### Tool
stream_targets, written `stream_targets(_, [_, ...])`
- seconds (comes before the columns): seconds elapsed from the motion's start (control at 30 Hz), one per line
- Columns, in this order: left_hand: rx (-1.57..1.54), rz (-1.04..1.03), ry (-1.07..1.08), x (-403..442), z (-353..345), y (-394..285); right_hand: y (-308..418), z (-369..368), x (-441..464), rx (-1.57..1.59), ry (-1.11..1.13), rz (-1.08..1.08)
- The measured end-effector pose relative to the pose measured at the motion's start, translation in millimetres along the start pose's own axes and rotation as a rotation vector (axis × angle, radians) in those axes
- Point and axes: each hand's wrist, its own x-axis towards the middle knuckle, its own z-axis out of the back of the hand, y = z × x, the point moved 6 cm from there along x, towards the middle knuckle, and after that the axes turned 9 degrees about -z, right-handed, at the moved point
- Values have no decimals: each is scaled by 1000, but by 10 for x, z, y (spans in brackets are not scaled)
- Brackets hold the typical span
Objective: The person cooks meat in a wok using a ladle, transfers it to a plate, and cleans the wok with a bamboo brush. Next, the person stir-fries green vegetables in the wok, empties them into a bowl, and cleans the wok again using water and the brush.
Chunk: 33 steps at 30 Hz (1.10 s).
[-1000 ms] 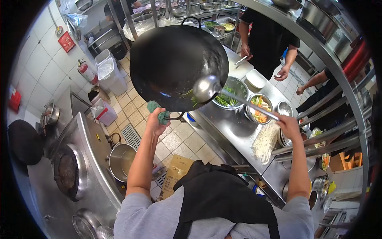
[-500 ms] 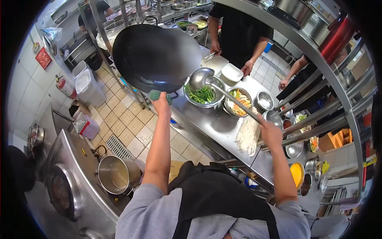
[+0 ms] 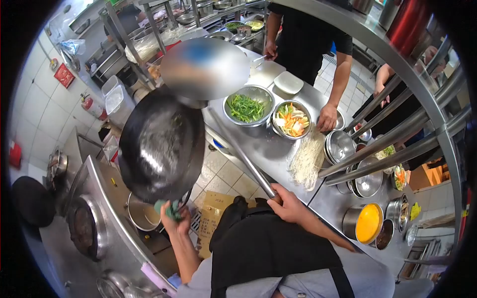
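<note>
My left hand [image 3: 180, 222] is closed around the wok's handle, with a green cloth [image 3: 169, 209] in its grip. The black wok [image 3: 161, 141] hangs tilted over the floor between the stove and the counter, its wet inner surface showing. In my right hand [image 3: 288, 204] is the long metal handle of a ladle [image 3: 241, 151], which slants up and left. A blurred patch hides most of the ladle's bowl. Beyond it on the counter stand a colander of green vegetables [image 3: 247, 107] and a bowl of sliced mixed vegetables [image 3: 292, 121]. Pale noodles [image 3: 305, 159] lie nearby.
Metal rails [image 3: 382, 144] and a shelf frame cross the right side. A co-worker's hand [image 3: 327, 118] is near stacked steel bowls [image 3: 342, 145]; a white dish [image 3: 288, 82] lies nearby. A pot of yellow liquid [image 3: 370, 222] stands right. The stove [image 3: 87, 226] and a pot [image 3: 141, 213] are left.
The wok has come down, left and closer to me with my left hand. My right hand has drawn the ladle back, away from above the vegetables. The co-worker's hand has moved to the bowls.
</note>
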Motion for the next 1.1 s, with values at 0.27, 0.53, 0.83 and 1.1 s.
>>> stream_targets(0.27, [66, -489, -578, -2045, 1390, -453, -178, 39, 227, -238, 433, 203])
stream_targets(0.53, [-145, -985, -921, -4189, 2153, -444, -219, -795, -65, -301, 676, 275])
stream_targets(0.83, [-414, -1317, -1151, -5439, 3052, -224, 742, -2570, -709, -371, 1179, 229])
stream_targets(1.1, [-750, -1376, -1043, -5854, 4101, -761, 1120, -4258, -2012, -181, 1744, -156])
